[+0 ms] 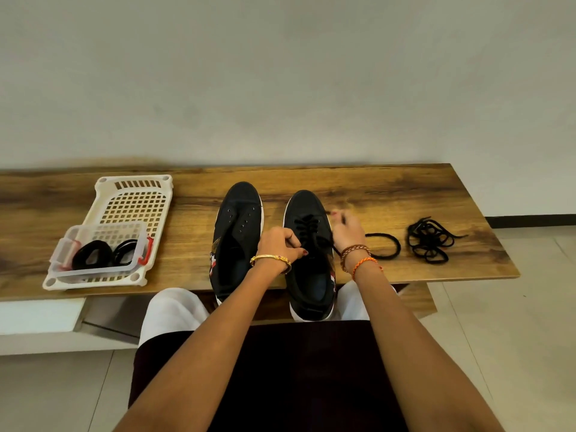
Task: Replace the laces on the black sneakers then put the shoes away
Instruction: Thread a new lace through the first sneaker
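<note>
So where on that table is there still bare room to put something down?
Bare wood lies between the white basket and the unlaced left shoe, and along the table's back edge. Crowded right of the laced shoe: loose laces.

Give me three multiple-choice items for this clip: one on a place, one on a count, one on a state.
1. Where does the loose tangled lace lie?
A. in the basket
B. on the table, right of the shoes
C. inside a shoe

2. How many sneakers have lace through their eyelets?
A. none
B. one
C. two

3. What are the hands doing?
A. both resting flat on the table
B. both lifting the basket
C. both pinching lace at the right sneaker

Key: 1 B, the tangle sits on the wooden table past the right sneaker. 2 B, the left sneaker shows bare eyelets. 3 C, the left hand and the right hand each grip lace there.
</note>
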